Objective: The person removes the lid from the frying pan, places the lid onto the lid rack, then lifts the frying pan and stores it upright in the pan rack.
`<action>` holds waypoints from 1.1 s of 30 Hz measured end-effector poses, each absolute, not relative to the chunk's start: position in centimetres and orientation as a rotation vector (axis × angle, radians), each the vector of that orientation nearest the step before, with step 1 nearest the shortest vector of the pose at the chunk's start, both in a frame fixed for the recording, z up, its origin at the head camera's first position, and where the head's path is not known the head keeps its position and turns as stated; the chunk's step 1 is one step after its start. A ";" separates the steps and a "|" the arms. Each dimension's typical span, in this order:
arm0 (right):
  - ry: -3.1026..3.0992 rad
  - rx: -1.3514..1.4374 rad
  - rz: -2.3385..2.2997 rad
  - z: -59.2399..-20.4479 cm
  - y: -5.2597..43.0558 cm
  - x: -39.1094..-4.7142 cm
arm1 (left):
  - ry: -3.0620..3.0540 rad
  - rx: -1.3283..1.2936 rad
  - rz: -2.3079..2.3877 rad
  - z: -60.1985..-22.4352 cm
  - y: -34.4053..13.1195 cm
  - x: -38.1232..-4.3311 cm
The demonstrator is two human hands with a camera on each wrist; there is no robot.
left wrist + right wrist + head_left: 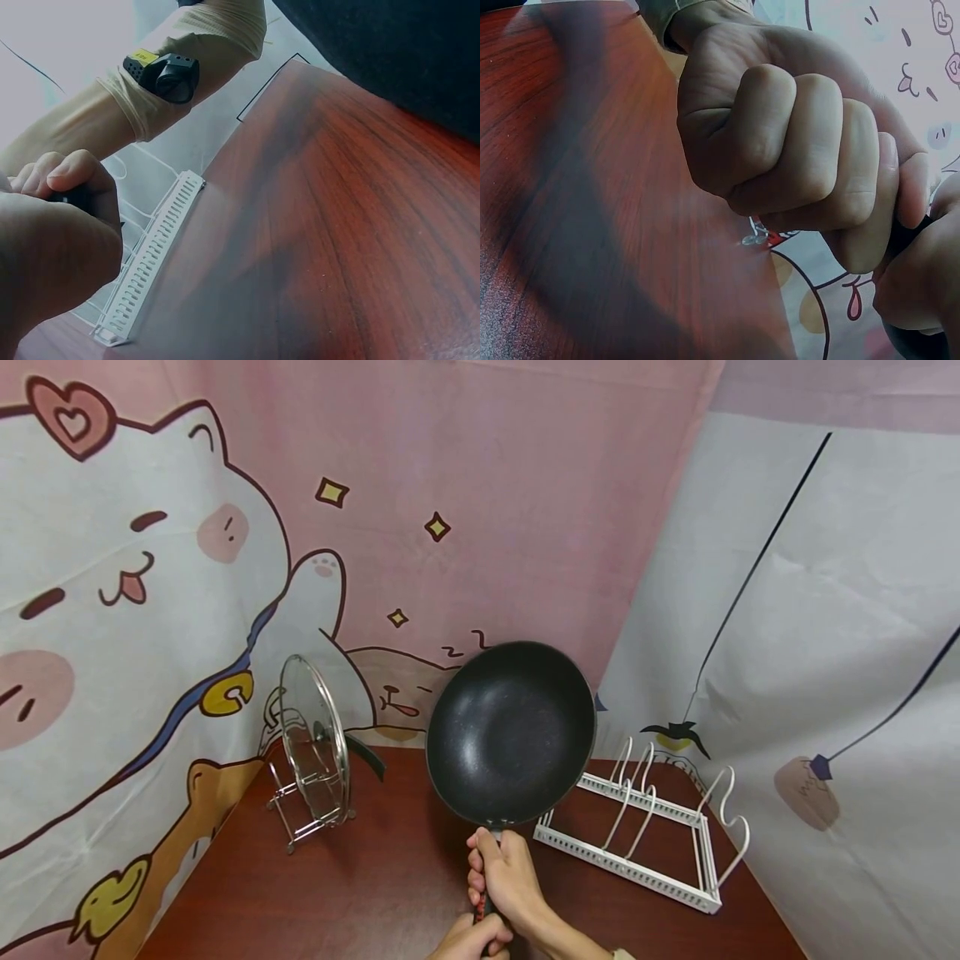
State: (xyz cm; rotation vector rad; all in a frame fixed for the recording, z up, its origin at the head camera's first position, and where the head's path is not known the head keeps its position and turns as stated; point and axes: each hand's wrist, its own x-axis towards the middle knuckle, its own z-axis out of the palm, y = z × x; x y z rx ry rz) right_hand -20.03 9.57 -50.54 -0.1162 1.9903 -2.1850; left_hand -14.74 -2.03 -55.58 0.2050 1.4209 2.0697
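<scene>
A black wok (pixel 510 735) is held up over the table, its hollow side facing the head camera. My right hand (pixel 510 877) grips the handle close to the wok's rim. Just behind it, my left hand (pixel 474 939) is curled round the lower part of the same handle, where red marks (pixel 481 906) show. The handle is mostly hidden by both hands. In the left wrist view, a bit of black handle (pixel 75 198) pokes out by the curled fingers. To the left, a glass lid (pixel 315 735) leans upright in a small wire stand (pixel 300 831).
A white rack (pixel 630 860) with several wire dividers lies on the table's right side, partly behind the wok. The reddish-brown table (pixel 360 893) meets printed cloth hangings (pixel 540 485) at the back and sides. A black curved piece (pixel 366 756) juts from the lid.
</scene>
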 end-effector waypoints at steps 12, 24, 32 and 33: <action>2.021 -0.130 -2.172 -50.1 9.9 -20.0 | 1.404 0.253 2.037 -55.2 -2.0 -15.2; 2.055 -0.116 -2.154 -49.6 10.3 -20.0 | 1.320 0.295 1.986 -54.8 -2.0 -15.7; 2.088 -0.130 -2.146 -49.2 10.8 -20.1 | 1.233 0.361 1.971 -54.2 -1.7 -16.2; 2.094 -0.133 -2.144 -49.2 10.9 -20.1 | 1.229 0.371 1.970 -54.2 -1.7 -16.3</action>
